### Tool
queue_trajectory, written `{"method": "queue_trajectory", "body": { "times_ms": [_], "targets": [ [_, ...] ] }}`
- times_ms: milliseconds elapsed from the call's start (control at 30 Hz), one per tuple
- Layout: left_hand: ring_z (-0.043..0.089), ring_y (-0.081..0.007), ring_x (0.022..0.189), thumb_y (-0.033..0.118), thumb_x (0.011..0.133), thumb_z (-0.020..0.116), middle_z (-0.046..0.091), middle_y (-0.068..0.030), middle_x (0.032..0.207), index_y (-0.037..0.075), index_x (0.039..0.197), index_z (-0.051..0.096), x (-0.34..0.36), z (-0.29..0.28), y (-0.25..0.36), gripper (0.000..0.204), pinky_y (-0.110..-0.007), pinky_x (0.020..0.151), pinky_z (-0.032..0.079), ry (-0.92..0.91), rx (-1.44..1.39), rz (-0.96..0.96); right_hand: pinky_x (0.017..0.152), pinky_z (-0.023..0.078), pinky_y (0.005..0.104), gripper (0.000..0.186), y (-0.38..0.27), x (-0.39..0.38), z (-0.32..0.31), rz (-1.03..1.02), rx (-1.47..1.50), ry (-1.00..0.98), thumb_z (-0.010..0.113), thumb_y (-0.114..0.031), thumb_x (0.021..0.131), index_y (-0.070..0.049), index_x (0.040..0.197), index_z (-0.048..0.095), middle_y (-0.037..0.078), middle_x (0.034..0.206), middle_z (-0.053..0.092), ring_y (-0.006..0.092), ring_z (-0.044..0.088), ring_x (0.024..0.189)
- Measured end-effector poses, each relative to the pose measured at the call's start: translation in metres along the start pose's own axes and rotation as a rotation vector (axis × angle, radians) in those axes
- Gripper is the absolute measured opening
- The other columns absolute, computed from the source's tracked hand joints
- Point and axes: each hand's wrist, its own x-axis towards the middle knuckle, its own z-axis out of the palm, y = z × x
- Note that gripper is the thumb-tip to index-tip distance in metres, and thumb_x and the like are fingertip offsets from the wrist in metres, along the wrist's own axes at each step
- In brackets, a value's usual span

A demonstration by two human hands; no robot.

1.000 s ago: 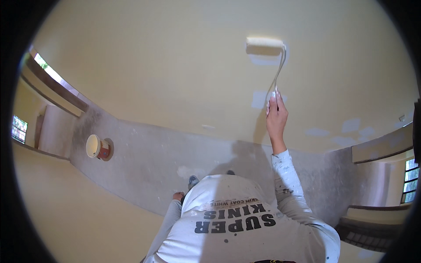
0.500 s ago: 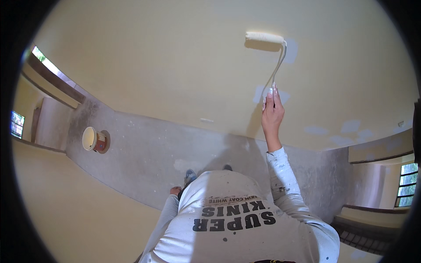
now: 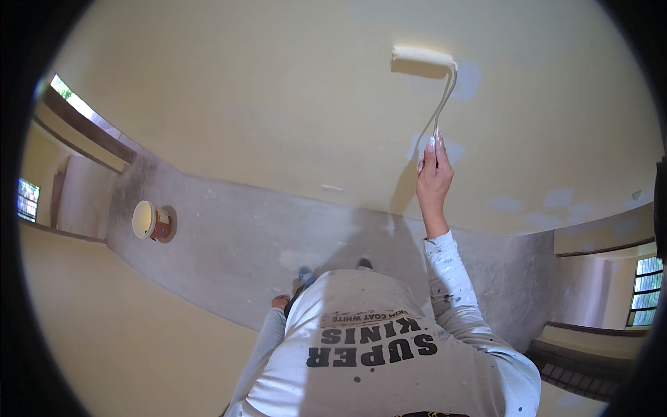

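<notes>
My right hand (image 3: 434, 175) is closed around the handle of a paint roller (image 3: 422, 55), its arm stretched up in front of me. The roller's cream-coated sleeve lies level against the pale yellow wall (image 3: 278, 104), and its bent wire frame runs down to my grip. Just right of the sleeve shows a light bluish-white patch (image 3: 467, 80); another patch is behind the handle near my fingers. My left hand (image 3: 281, 301) hangs low at my left side, touching nothing I can see. It is small and partly turned away, so its fingers cannot be made out.
On the grey concrete floor (image 3: 229, 222) to the left stands a paint bucket (image 3: 144, 219) with a cream inside. More pale patches (image 3: 558, 198) mark the wall at right. Barred windows (image 3: 646, 288) appear at both far sides. My shoes (image 3: 306, 275) are close to the wall's foot.
The roller and my right hand stand almost the same, shifted very slightly right in the picture along with the whole scene. My grip on the handle is unchanged.
</notes>
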Motion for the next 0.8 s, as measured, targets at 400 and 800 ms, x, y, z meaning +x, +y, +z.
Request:
{"method": "queue_trajectory", "body": {
  "times_ms": [400,800],
  "targets": [
    [0.072,-0.0234,0.089,0.025,0.089,0.066,0.076,-0.0186,0.096,-0.003,0.108,0.074,0.021,-0.004,-0.014,0.036,-0.036,0.082,0.057,-0.069,0.135,0.078,0.053,0.037,0.0209,0.041,0.053,-0.017,-0.017,-0.084,0.052,0.071,0.053,-0.020,0.108,-0.001,0.144,0.055,-0.004,0.076,0.051,0.0029,0.043,0.063],
    [0.073,-0.0270,0.089,0.030,0.089,0.068,0.076,-0.0175,0.103,-0.004,0.104,0.073,0.028,-0.009,-0.014,0.038,-0.037,0.081,0.058,-0.121,0.101,0.174,0.052,0.037,0.0197,0.041,0.090,-0.027,-0.029,0.057,0.133,0.054,0.052,-0.022,0.108,-0.001,0.144,0.054,-0.004,0.077,0.052,0.0027,0.043,0.062]
  ]
}}
